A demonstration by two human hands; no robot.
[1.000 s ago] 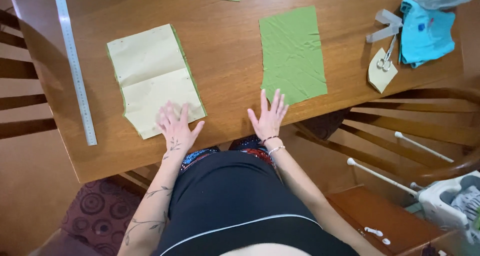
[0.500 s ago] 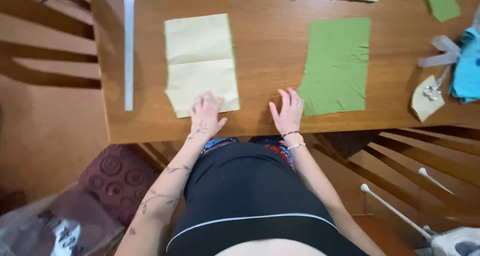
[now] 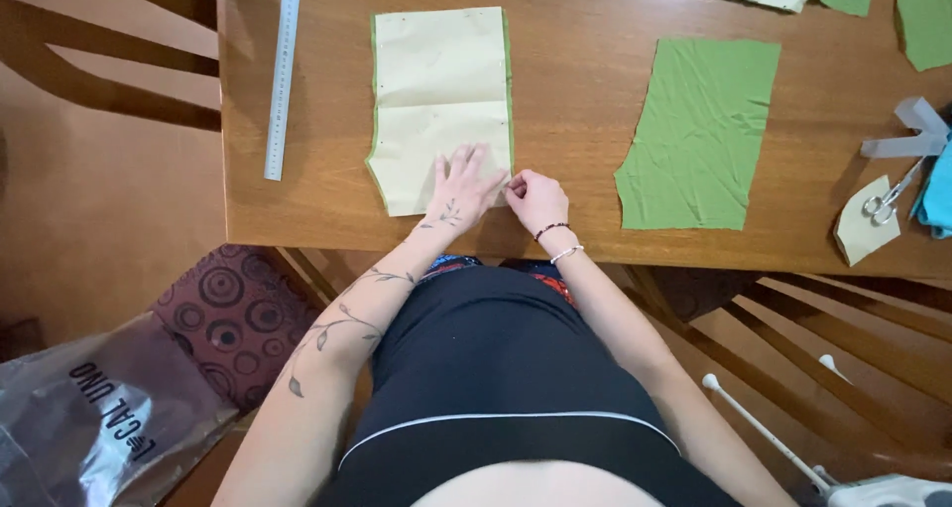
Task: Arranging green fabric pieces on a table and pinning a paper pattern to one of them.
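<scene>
Pinning a paper pattern to green fabric near the counter's front edge.
Left hand [image 3: 458, 185] lies flat, grip wide, pressing the cream pattern [image 3: 436, 90]; right hand [image 3: 535, 197] pinches narrowly at its lower right corner. Best keep layers flat and aligned.

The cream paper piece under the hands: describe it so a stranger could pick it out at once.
On the wooden table, near its front edge, lies a cream paper piece with green fabric edging its sides. The left hand lies flat on its lower right part; the right hand pinches its corner. The green fabric rectangle beside it is bare.
</scene>
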